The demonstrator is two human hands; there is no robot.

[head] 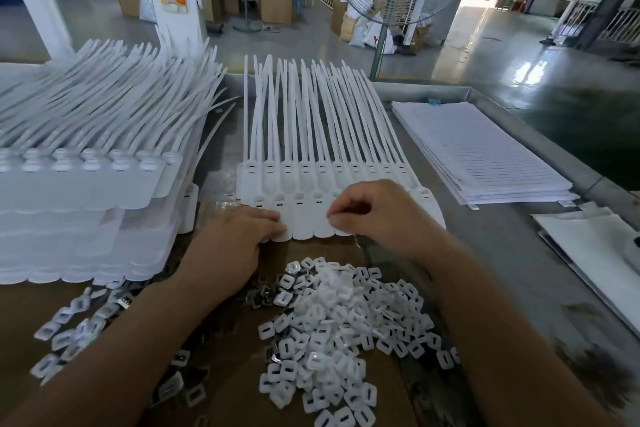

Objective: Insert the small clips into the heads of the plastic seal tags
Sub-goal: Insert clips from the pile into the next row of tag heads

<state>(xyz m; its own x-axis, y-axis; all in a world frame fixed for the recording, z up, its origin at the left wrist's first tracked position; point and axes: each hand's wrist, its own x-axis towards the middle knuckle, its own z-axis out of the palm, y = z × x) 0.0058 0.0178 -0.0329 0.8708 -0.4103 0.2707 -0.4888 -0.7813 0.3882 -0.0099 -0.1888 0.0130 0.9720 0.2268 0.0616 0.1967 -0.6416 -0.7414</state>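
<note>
The counter [485, 253] runs from your near side to a raised metal rim [540, 142] on the far right, and past that edge the floor drops away. A cardboard sheet [235, 385] covers the near left part of it, under your forearms.

On the left a tall stack of seal tags [86, 191] takes up that whole side. Its near edge overhangs the cardboard, and its tails fan out to the far left. In the middle lies the working row of seal tags [311, 135], side by side with their tails pointing far. A narrow strip of bare counter separates it from the left stack.

To the right of the row, a stack of lined sheets [485, 152] lies just beside the tails. More white sheets [588, 246] sit at the right edge. Bare counter lies open between those sheets and your right forearm.

The pile of clips [339, 322] sits near you on the cardboard, between your two forearms. A looser scatter of clips [65, 326] lies to the near left.

Your left grip [228, 243] is released. Its fingers lie flat, pressing the near left end of the row. Your right grip [377, 211] is clenched over the row's near heads, with thumb and forefinger pinched together at one tag. I cannot tell whether a clip is between them.
</note>
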